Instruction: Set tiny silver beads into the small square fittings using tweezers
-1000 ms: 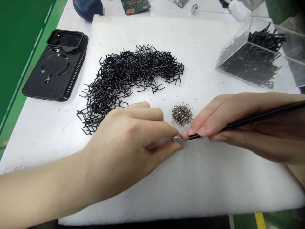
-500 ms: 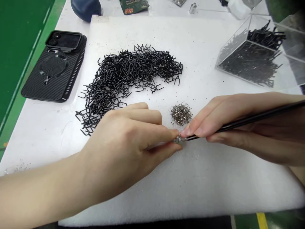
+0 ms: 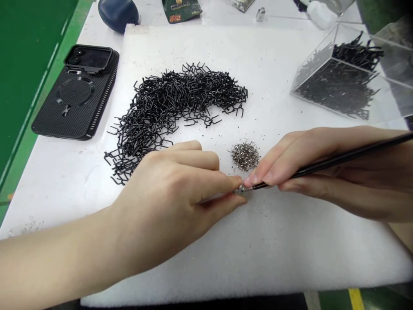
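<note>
A white foam sheet (image 3: 274, 258) is lying on the worktop (image 3: 64, 172), and a long pile of black bent pieces (image 3: 174, 94) is curving across its far left part. From the near left, the left hand (image 3: 171, 185) is reaching in; from the right, the right hand (image 3: 322, 168) is facing it. The right fingers are pinching a dark slim tool (image 3: 342, 161), perhaps tweezers, whose long axis is slanting from the far right down to the near left, its tip end meeting the space between the left fingertips. On the far side of that meeting point, a heap of silvery bits (image 3: 245, 156) is sitting close by. Smallest of all, the small metal piece (image 3: 239, 189) is resting between the left index finger, on its far side, and the left thumb, on its near side; these two are pinching it, so the left hand is the nearer one. The right fingertips are hovering just beside it on the right, perhaps touching. Skin is covering most of it, so its own long axis is not showing clearly.
</note>
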{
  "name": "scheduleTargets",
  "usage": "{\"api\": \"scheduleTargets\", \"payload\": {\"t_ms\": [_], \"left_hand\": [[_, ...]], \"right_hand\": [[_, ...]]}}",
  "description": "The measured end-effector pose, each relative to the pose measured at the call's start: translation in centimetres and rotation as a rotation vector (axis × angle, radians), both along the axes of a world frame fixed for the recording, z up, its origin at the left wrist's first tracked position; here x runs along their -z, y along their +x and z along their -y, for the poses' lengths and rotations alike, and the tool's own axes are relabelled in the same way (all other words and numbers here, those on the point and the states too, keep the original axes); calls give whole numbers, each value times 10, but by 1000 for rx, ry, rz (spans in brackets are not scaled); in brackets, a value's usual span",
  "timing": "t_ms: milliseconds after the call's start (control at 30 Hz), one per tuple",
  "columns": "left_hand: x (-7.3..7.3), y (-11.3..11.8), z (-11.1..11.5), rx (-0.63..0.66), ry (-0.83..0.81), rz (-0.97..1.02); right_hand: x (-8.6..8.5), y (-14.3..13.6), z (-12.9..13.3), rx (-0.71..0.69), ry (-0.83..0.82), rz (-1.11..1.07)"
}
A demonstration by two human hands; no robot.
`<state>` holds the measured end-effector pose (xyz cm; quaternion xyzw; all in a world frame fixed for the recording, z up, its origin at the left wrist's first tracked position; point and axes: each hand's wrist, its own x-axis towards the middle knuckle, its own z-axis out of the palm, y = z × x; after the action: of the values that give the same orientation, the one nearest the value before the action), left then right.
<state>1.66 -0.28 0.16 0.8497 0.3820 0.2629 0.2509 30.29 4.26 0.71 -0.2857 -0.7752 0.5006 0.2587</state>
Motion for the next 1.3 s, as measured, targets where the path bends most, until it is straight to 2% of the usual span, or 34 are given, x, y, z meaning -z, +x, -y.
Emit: {"api": "scheduleTargets", "payload": {"t_ms": [200,367,700,967,1133,1200,1300], "left_hand": [[-3,-2,1,5,13,11],[5,-1,2,-8,78,114],[-4,-2,2,-13,16,-8],[-9,11,-9,-110,-51,-41],[-8,4,-5,-126,-67,-10],[-6,-2,0,-104,-54,-1],[-4,-7,4,-56,-21,-8]], "right_hand": [[0,0,2,12,-2,4],[1,0,2,17,5,-18],[0,0,3,17,-86,-18],[0,-1,3,16,-11,-39],[-1,6,-6,286,191,-46],[0,8,-11,274,219,-23],[5,9,-16,177,212,7]]}}
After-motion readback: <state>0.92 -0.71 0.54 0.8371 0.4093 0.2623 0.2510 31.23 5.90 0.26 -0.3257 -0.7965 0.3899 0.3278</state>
